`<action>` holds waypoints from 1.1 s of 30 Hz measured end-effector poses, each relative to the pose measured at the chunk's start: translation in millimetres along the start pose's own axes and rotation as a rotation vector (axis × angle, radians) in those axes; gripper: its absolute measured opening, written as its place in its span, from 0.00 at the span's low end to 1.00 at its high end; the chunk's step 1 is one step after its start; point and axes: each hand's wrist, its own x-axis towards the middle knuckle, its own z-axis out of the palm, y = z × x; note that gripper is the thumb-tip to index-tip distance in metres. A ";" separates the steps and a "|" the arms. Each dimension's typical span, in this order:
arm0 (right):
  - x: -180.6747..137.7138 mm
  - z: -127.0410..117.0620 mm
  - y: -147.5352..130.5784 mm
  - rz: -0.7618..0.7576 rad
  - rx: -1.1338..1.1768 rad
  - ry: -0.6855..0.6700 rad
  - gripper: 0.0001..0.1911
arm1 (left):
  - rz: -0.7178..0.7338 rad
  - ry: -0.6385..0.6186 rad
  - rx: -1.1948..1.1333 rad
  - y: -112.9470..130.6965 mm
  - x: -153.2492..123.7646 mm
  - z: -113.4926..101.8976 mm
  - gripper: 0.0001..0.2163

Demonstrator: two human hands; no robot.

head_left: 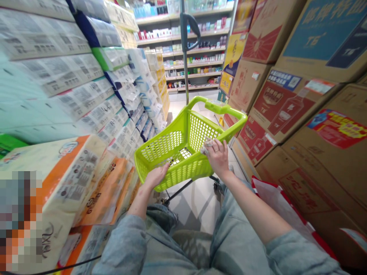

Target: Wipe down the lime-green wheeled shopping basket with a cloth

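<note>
A lime-green plastic shopping cart [172, 179] with perforated basket walls stands before me, its basket tilted in the view. My left hand [156, 176] grips the near rim toward the left, thumb on top and the other fingers mostly hidden. Crumpled in my right hand [218, 154] is a whitish cloth [205, 146], pressed on the same rim farther right, close to where the handle [239, 124] begins. Through the basket's grid floor some of the tiles show.
Stacked packs of tissue paper [71, 168] line the left side. Cardboard cartons [286, 103] rise on the right, with a red-and-white bag [275, 194] below. Behind the cart are a grey pole with a handle [185, 42] and shelves of small goods [200, 49].
</note>
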 end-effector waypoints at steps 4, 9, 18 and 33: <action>-2.9 1.7 -4.4 0.134 0.041 0.036 0.13 | -0.005 0.019 -0.002 -2.0 -3.9 2.9 0.39; -13.7 19.1 -47.8 0.182 0.191 0.037 0.13 | 0.000 0.039 0.059 0.8 -2.2 2.9 0.38; -11.5 18.4 -63.9 0.046 0.319 -0.107 0.13 | 0.025 0.050 0.069 2.3 -1.8 3.5 0.37; -22.6 24.3 -101.0 0.115 0.507 -0.111 0.12 | 0.007 0.104 0.093 3.7 -5.2 9.7 0.39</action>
